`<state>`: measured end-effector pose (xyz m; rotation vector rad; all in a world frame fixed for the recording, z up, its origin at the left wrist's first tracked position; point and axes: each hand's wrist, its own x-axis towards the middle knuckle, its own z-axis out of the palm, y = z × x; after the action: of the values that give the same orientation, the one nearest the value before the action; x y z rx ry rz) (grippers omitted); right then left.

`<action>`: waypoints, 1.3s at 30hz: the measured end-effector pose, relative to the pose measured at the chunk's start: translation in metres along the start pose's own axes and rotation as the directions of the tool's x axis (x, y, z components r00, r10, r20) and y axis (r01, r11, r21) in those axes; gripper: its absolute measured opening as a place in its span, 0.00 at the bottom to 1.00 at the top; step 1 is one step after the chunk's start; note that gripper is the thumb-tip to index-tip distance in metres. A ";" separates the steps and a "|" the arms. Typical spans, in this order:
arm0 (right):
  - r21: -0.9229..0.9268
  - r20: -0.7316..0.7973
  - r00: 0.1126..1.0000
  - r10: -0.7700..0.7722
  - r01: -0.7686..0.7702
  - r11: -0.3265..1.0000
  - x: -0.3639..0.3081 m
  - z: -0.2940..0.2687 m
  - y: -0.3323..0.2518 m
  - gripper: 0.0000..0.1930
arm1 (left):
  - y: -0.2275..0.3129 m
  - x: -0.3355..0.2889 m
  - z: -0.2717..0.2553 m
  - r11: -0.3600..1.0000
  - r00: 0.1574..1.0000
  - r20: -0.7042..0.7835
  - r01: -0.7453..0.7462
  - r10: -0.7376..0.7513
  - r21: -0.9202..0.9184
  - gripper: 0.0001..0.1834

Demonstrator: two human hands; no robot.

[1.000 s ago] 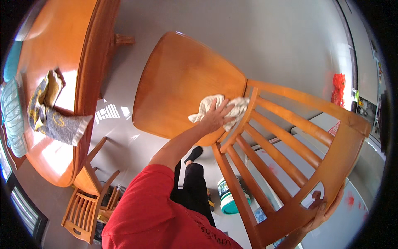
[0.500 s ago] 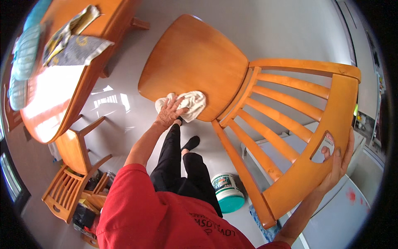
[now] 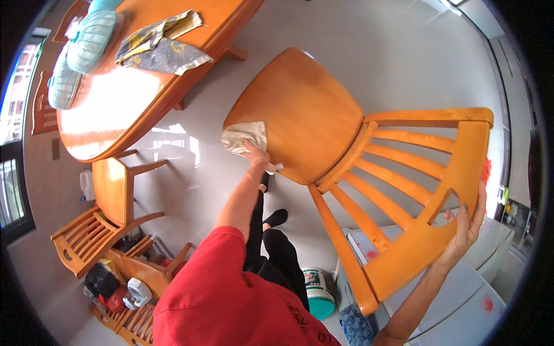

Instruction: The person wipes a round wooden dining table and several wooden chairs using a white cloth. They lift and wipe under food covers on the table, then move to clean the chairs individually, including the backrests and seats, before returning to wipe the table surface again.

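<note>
A wooden chair (image 3: 306, 109) fills the middle, its seat to the left and its slatted backrest to the right. My left hand (image 3: 255, 154) presses a cream cloth (image 3: 245, 136) onto the left corner of the seat, with the fingers partly hidden against the fabric. A loose end of the cloth hangs past the seat's near edge. My right hand (image 3: 463, 230) grips the top rail of the backrest, its fingertips showing through the handle cutout.
A glossy wooden table (image 3: 112, 118) at upper left bears a grey-and-yellow cloth (image 3: 164, 49) and teal mesh covers (image 3: 91, 41). Another wooden chair (image 3: 109, 190) stands below it. A white tub with a teal lid (image 3: 320, 305) sits by my feet, beside a white cabinet-like surface (image 3: 456, 300).
My left hand has slid the cloth along the seat's near edge to the left corner. My right hand keeps its hold on the rail. The whole view has shifted.
</note>
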<state>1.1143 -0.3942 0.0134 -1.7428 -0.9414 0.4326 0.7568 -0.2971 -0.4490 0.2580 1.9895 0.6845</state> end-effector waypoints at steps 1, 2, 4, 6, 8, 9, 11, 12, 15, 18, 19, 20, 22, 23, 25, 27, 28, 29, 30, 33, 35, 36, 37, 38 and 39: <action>-0.001 -0.011 1.000 0.012 -0.012 1.000 -0.002 0.002 -0.001 0.28 | -0.002 -0.015 0.009 0.988 0.996 -0.031 0.083 -0.087 -0.131 0.46; -0.002 -0.022 1.000 0.017 -0.017 1.000 -0.002 0.003 -0.003 0.28 | -0.002 -0.022 0.006 0.989 0.996 0.024 0.090 -0.088 -0.121 0.45; -0.055 -0.006 1.000 0.002 -0.002 0.998 -0.002 -0.002 0.000 0.28 | -0.002 -0.034 -0.006 0.984 0.989 0.099 0.125 -0.113 -0.130 0.43; -0.062 0.019 1.000 -0.001 0.002 0.998 0.001 -0.008 0.005 0.27 | -0.002 -0.037 -0.023 0.963 0.977 0.156 0.177 -0.147 -0.203 0.42; -0.083 -0.007 1.000 0.008 -0.008 0.997 0.000 -0.009 0.007 0.28 | 0.006 -0.036 -0.035 0.926 0.961 0.219 0.231 -0.170 -0.298 0.42; -0.085 -0.014 1.000 0.023 -0.024 0.996 -0.001 -0.011 0.008 0.28 | 0.009 -0.032 -0.041 0.910 0.959 0.233 0.235 -0.161 -0.340 0.43; -0.150 -0.077 0.995 0.059 -0.070 0.986 -0.003 -0.008 0.004 0.29 | 0.011 -0.011 -0.047 0.923 0.973 0.220 0.140 -0.063 -0.359 0.45; -0.184 -0.057 0.997 0.056 -0.066 0.981 -0.001 -0.008 -0.001 0.29 | -0.005 0.023 -0.049 0.950 0.984 0.156 -0.035 0.087 -0.309 0.46; -0.266 -0.056 0.996 0.063 -0.076 0.961 0.000 -0.010 0.000 0.29 | 0.019 0.062 -0.063 0.862 0.860 0.083 -0.493 0.503 -0.118 0.42; -0.322 -0.090 0.993 0.078 -0.103 0.941 -0.001 0.008 -0.016 0.30 | 0.093 0.089 -0.075 0.660 0.677 0.427 -0.720 0.600 0.215 0.41; -0.338 -0.070 0.994 0.085 -0.104 0.936 -0.002 0.018 -0.030 0.33 | 0.117 0.088 -0.066 0.755 0.654 0.541 -0.654 0.528 0.053 0.39; -0.358 -0.039 0.996 0.086 -0.094 0.929 0.001 0.026 -0.040 0.36 | 0.120 0.096 -0.053 0.696 0.690 0.559 -0.671 0.459 0.257 0.39; -0.310 -0.060 0.991 0.119 -0.132 0.942 0.001 0.028 -0.042 0.39 | 0.122 0.108 -0.017 0.466 0.762 0.569 -0.643 0.309 0.608 0.40; -0.297 -0.111 0.982 0.152 -0.179 0.938 -0.010 0.025 -0.040 0.40 | 0.143 0.082 -0.003 0.477 0.782 0.573 -0.612 0.244 0.631 0.41; -0.307 -0.146 0.969 0.201 -0.238 0.922 -0.006 0.020 -0.031 0.32 | 0.145 0.066 0.010 0.475 0.803 0.521 -0.593 0.289 0.650 0.41; -0.332 -0.156 0.958 0.241 -0.281 0.900 0.003 0.013 -0.024 0.29 | 0.128 0.070 0.020 0.448 0.773 0.469 -0.631 0.427 0.633 0.42; -0.344 -0.195 0.943 0.271 -0.324 0.881 -0.002 0.014 -0.024 0.29 | 0.134 0.062 0.026 0.387 0.734 0.534 -0.677 0.419 0.627 0.42; -0.356 -0.231 0.925 0.302 -0.369 0.858 -0.006 0.016 -0.025 0.28 | 0.154 0.044 0.026 0.327 0.695 0.595 -0.717 0.403 0.616 0.43; -0.393 -0.215 0.936 0.279 -0.345 0.853 -0.004 0.016 -0.026 0.28 | 0.168 0.033 0.026 0.282 0.669 0.634 -0.741 0.388 0.610 0.43; -0.449 -0.176 0.957 0.230 -0.286 0.846 -0.003 0.016 -0.028 0.28 | 0.151 0.011 0.044 -0.172 0.443 0.849 -0.848 0.289 0.502 0.38; -0.441 -0.205 0.951 0.230 -0.300 0.846 -0.006 0.017 -0.027 0.28 | 0.123 -0.021 0.044 -0.362 0.290 0.933 -0.863 0.214 0.352 0.33; -0.428 -0.203 0.950 0.239 -0.305 0.851 -0.007 0.014 -0.026 0.28 | 0.107 -0.041 0.038 -0.406 0.229 0.950 -0.863 0.213 0.299 0.30; -0.416 -0.200 0.949 0.244 -0.308 0.856 -0.007 0.012 -0.024 0.28 | 0.087 -0.051 0.033 -0.436 0.180 0.964 -0.864 0.198 0.250 0.28; -0.402 -0.195 0.949 0.248 -0.308 0.862 -0.007 0.012 -0.024 0.28 | 0.072 -0.060 0.029 -0.466 0.131 0.974 -0.861 0.184 0.204 0.26; -0.416 -0.204 0.949 0.239 -0.305 0.856 -0.007 0.015 -0.026 0.28 | 0.057 -0.069 0.022 -0.473 0.101 0.988 -0.869 0.115 0.144 0.25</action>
<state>1.0900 -0.3867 0.0303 -2.3115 -0.7221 0.2759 0.8044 -0.2736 -0.3739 2.5468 0.8265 -0.3580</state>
